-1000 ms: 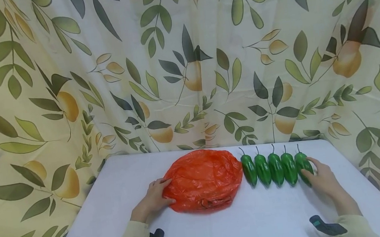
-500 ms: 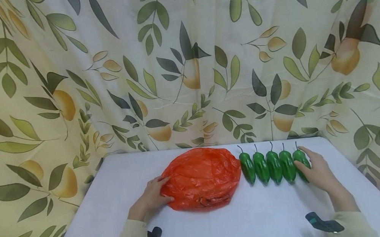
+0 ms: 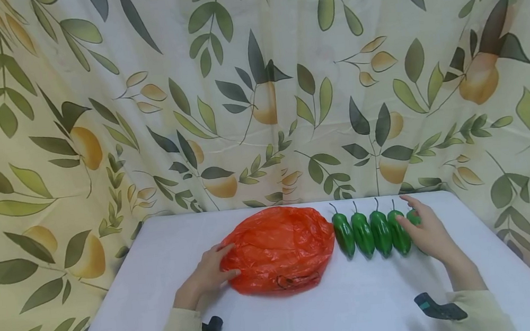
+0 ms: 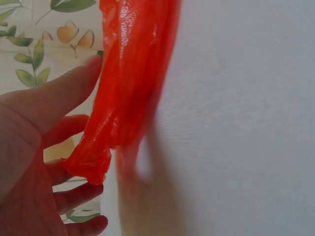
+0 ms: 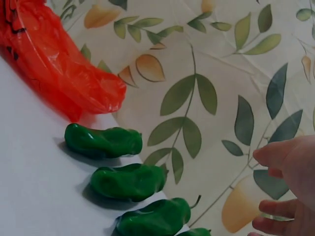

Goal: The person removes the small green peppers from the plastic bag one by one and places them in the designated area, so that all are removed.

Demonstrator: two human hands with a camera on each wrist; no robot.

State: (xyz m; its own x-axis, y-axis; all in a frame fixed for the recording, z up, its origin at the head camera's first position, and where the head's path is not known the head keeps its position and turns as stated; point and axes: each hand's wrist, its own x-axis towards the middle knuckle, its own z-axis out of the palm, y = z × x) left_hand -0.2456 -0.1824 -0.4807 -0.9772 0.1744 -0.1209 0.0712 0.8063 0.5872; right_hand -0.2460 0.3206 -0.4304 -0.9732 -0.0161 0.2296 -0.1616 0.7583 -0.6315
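Observation:
A crumpled red plastic bag (image 3: 280, 249) lies on the white table, with a dark printed mark near its front edge. My left hand (image 3: 209, 272) is at the bag's left edge, fingers and thumb spread. In the left wrist view, the thumb (image 4: 74, 86) stands apart from the other fingers, and the edge of the bag overlaps the fingertips. Several shiny green peppers (image 3: 362, 235) form a row to the right of the bag, stems pointing away. Over the right end hovers my right hand (image 3: 429, 236), fingers extended and holding nothing, partly hiding the last pepper (image 3: 413, 218).
A patterned curtain (image 3: 259, 107) with leaves and fruit hangs behind the white table (image 3: 345, 307). Dark straps with camera mounts (image 3: 439, 308) sit at both wrists. The leftmost pepper lies close against the bag.
My right hand has come off the rightmost pepper, rising and shifting left with its fingers extended. My left hand stays by the bag's edge. The bag and peppers keep their places.

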